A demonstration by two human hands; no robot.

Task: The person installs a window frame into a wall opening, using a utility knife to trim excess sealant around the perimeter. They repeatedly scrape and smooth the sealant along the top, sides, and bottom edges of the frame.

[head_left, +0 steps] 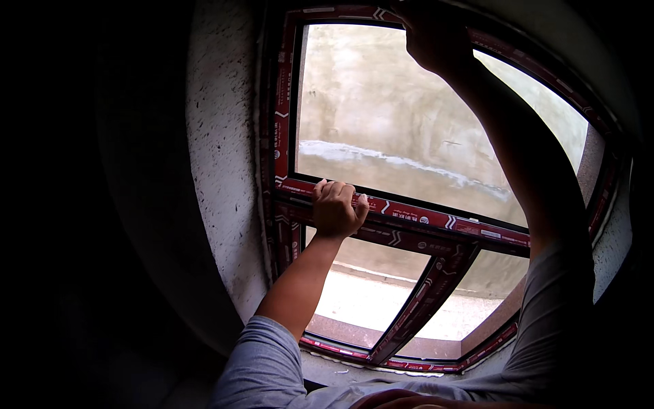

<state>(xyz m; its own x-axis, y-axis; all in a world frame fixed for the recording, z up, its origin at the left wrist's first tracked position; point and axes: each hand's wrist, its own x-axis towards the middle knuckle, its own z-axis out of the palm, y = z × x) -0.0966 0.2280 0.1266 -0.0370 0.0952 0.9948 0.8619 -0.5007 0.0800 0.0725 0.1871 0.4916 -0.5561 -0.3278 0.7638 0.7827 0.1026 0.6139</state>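
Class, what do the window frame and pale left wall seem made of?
Window frame: probably metal or plastic, given its slim, crisp profile; printed red film mostly hides the finish. Wall: apparently plaster or concrete, matt, rough and pitted.

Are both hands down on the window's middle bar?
No, the left hand is on the middle bar, but the right hand is up by the frame's top.

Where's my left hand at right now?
In the head view, your left hand is left of centre, fingers curled over the red rail along the bottom of the large upper pane.
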